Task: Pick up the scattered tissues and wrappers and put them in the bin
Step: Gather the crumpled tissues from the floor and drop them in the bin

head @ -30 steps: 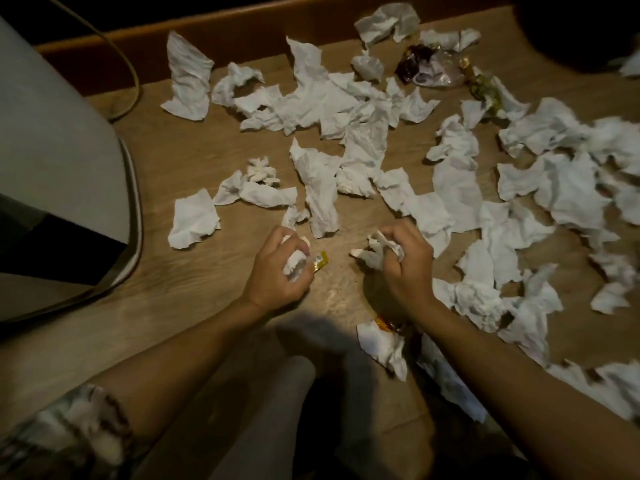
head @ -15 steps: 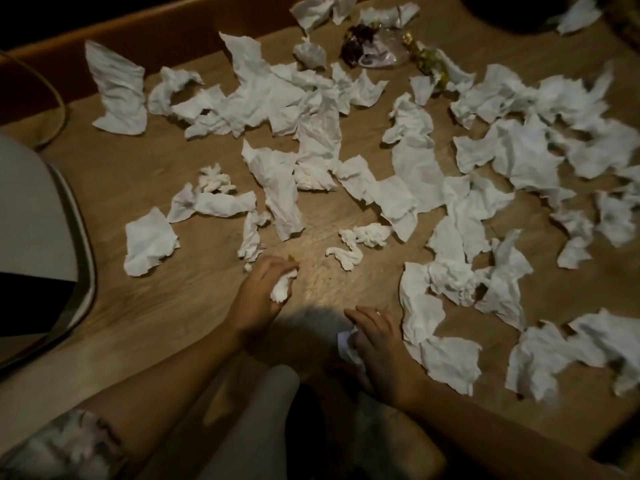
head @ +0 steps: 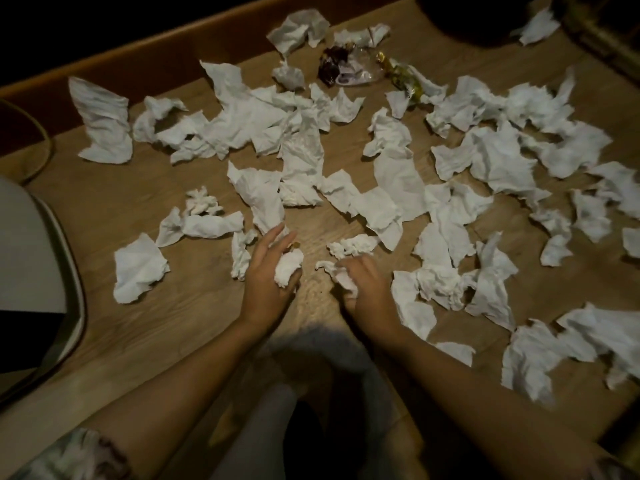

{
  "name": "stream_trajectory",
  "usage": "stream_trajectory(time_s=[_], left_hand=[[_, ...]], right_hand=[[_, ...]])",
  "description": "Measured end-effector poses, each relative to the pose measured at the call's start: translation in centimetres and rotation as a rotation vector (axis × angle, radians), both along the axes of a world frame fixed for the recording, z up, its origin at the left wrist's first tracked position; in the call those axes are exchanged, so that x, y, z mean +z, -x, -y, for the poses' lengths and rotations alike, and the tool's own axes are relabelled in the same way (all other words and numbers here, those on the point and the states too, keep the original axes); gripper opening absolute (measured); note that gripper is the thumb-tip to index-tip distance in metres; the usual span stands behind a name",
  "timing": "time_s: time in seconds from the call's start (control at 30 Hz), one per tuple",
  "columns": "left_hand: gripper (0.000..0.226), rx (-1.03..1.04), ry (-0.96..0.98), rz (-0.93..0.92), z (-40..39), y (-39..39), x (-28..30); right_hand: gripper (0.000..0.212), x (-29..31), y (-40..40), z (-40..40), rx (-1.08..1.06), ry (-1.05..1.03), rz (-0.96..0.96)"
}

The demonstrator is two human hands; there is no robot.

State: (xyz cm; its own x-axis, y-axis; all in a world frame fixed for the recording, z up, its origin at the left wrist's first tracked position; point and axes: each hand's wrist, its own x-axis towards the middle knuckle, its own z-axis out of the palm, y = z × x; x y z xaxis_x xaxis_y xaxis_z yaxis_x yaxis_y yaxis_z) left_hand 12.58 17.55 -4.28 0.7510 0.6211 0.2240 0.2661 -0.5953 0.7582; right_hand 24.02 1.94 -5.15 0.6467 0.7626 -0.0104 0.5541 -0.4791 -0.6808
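White crumpled tissues litter the wood-grain floor. Left hand cups a tissue wad, fingers half-extended; right hand curls closed, clutching a tissue scrap.

The pale bin at the left of the frame is cut off by the edge, so its opening barely shows. Part of the white wad is covered by the left hand, and the right hand hides most of its tissue. The dark round object at top right runs past the frame, too dim to identify.
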Motion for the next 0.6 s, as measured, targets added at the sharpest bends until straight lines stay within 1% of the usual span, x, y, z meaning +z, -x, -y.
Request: stream_trajectory(time_s=[0.07, 0.13, 0.2, 0.27, 0.3, 0.33, 0.4, 0.47, 0.5, 0.57, 0.6], left_hand=[[0.048, 0.029, -0.007, 0.022, -0.6, 0.0, 0.0], [0.042, 0.102, -0.008, 0.038, -1.6, 0.5, -0.2], [0.040, 0.180, -0.038, 0.016, -2.6, 1.2, -0.6], [0.039, 0.224, -0.056, -0.071, -3.5, 2.1, -1.3], [0.039, 0.225, -0.045, -0.124, -3.7, 2.6, -1.6], [0.038, 0.213, -0.031, -0.175, -3.8, 3.0, -1.9], [0.036, 0.177, -0.066, -0.237, -3.5, 3.9, -2.5], [0.033, 0.165, -0.090, -0.222, -3.0, 4.7, -3.0], [0.033, 0.178, -0.061, -0.213, -2.8, 5.1, -2.9], [0.032, 0.201, -0.036, -0.225, -2.7, 5.6, -2.6], [0.031, 0.198, -0.050, -0.233, -2.7, 5.6, -2.5]], right_hand=[[0.038, 0.3, -1.0, -1.3, -0.098, -0.036, 0.040], [0.039, 0.0, -1.7, -2.2, -0.157, -0.008, 0.090], [0.043, -0.4, -1.9, -2.9, -0.204, 0.114, 0.114], [0.066, -0.7, -1.8, -3.1, -0.204, 0.294, 0.091], [0.074, -0.8, -1.6, -3.1, -0.179, 0.356, 0.098], [0.076, -0.8, -1.2, -3.0, -0.147, 0.387, 0.131], [0.062, -1.0, -0.5, -2.8, -0.087, 0.360, 0.185], [0.046, -1.3, 0.3, -2.6, 0.004, 0.293, 0.195], [0.041, -1.7, 0.6, -2.5, 0.065, 0.270, 0.193], [0.035, -2.0, 1.1, -2.7, 0.157, 0.222, 0.140], [0.032, -1.7, 1.2, -3.1, 0.160, 0.180, 0.087]])
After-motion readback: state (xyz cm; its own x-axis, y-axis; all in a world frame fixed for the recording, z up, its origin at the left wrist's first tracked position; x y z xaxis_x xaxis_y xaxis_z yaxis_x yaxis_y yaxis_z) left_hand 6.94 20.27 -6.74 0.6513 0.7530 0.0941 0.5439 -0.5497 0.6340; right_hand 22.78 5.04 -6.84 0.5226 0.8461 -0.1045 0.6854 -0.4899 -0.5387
